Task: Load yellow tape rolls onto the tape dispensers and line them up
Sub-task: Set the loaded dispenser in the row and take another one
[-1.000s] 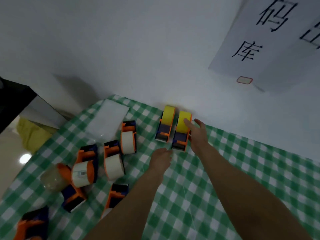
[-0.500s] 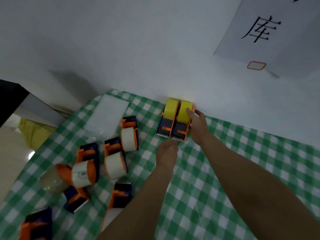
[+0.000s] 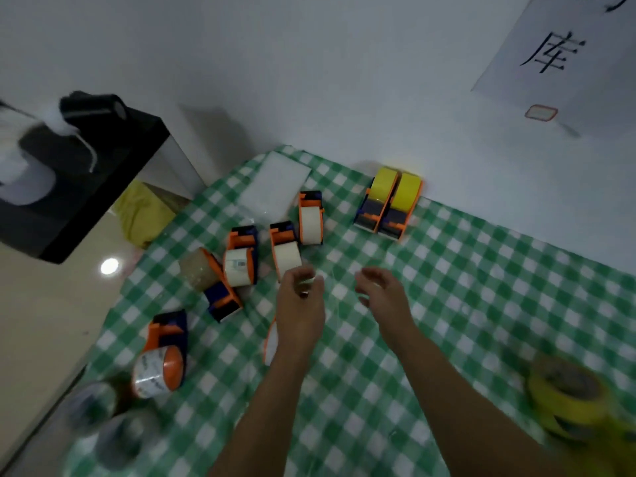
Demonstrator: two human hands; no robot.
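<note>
Left hand (image 3: 300, 304) and right hand (image 3: 383, 297) hovered empty, fingers loosely curled. Nearest dispenser (image 3: 285, 251) lay just beyond the left hand, long axis toward the wall (image 3: 309, 80); yellow rolls (image 3: 568, 401) lay well right, nearer the right hand.

glossy checked tablecloth (image 3: 481, 287), paper sign (image 3: 568, 63) — matt wall (image 3: 309, 63)

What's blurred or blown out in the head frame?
Head view: dim light overall; a glare spot on the floor; the loose yellow tape rolls at lower right and clear rolls at lower left are smeared; the left hand and right hand slightly blurred; the two loaded dispensers by the wall read fairly sharp.
</note>
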